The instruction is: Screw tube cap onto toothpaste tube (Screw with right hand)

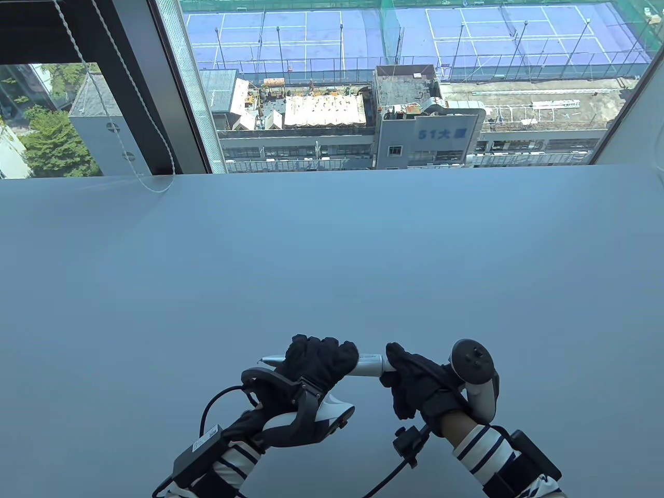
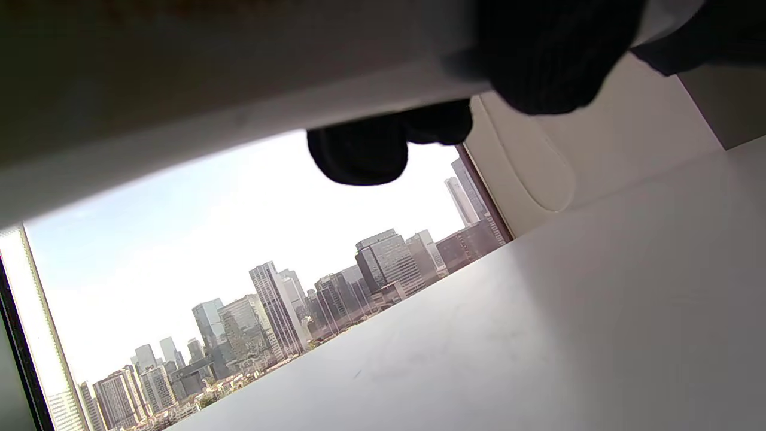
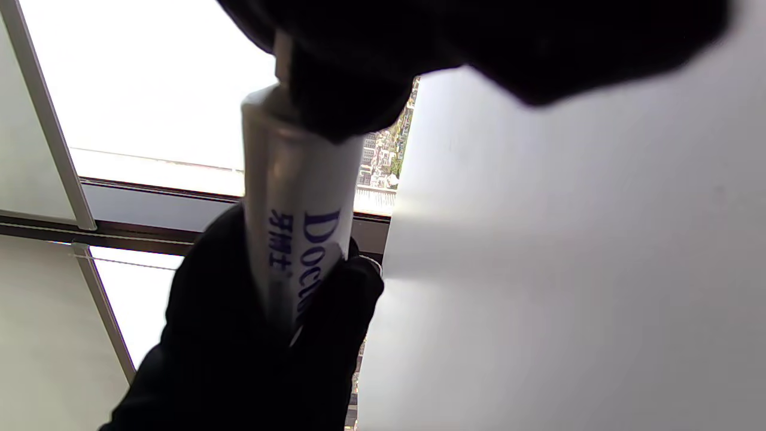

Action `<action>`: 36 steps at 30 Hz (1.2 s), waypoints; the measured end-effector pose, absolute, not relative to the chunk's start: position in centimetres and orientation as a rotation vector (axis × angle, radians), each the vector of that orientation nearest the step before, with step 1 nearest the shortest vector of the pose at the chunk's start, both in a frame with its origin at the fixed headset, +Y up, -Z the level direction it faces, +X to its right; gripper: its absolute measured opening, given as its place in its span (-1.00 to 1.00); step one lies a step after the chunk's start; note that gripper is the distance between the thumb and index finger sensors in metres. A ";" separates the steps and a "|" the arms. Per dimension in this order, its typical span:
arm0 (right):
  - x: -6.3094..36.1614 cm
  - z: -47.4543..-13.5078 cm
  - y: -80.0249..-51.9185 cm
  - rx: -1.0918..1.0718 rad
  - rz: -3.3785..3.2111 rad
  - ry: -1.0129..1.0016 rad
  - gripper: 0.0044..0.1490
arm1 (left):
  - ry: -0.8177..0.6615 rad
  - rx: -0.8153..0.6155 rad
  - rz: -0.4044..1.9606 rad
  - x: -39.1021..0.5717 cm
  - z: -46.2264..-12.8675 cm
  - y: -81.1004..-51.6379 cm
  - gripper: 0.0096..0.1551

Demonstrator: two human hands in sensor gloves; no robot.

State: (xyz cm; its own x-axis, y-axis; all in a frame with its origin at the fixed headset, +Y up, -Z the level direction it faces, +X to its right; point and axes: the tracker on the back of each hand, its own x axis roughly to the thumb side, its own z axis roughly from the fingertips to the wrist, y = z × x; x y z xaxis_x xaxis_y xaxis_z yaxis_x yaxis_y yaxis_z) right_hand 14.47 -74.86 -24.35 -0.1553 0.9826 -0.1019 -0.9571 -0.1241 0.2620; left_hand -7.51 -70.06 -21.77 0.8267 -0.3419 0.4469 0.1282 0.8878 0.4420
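A white toothpaste tube (image 1: 369,363) with blue lettering is held level above the table near the front edge. My left hand (image 1: 319,363) grips its body around the middle; the flat crimped end (image 1: 271,358) sticks out to the left. My right hand (image 1: 410,371) closes its fingers over the tube's right end, where the cap sits; the cap itself is hidden under the glove. In the right wrist view the tube (image 3: 299,209) runs from my right fingers (image 3: 347,102) at the top down into my left hand (image 3: 239,359). In the left wrist view the tube (image 2: 239,90) fills the top, with my fingers (image 2: 365,152) curled under it.
The white table (image 1: 332,259) stretches away to a large window at its far edge. A blind cord (image 1: 150,184) hangs down and rests on the table at the far left. Cables run from both wrists.
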 end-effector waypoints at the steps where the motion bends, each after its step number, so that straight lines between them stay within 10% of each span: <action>1: 14.6 -24.4 -74.7 0.116 1.709 0.284 -0.24 | -0.528 0.378 -0.217 -7.5 -22.1 -70.0 -0.22; 9: 18.6 -25.3 -71.9 0.169 1.936 -0.077 -0.07 | -0.147 -0.345 0.580 -7.6 -29.9 -68.9 -0.42; 16: 19.7 -25.9 -72.3 0.118 1.957 -0.044 -0.09 | 0.120 -0.679 0.714 -5.7 -34.4 -72.4 -0.43; 36: 19.6 -26.2 -73.5 0.103 2.001 0.042 -0.12 | 0.120 -0.511 0.105 -2.2 -34.6 -74.7 -0.32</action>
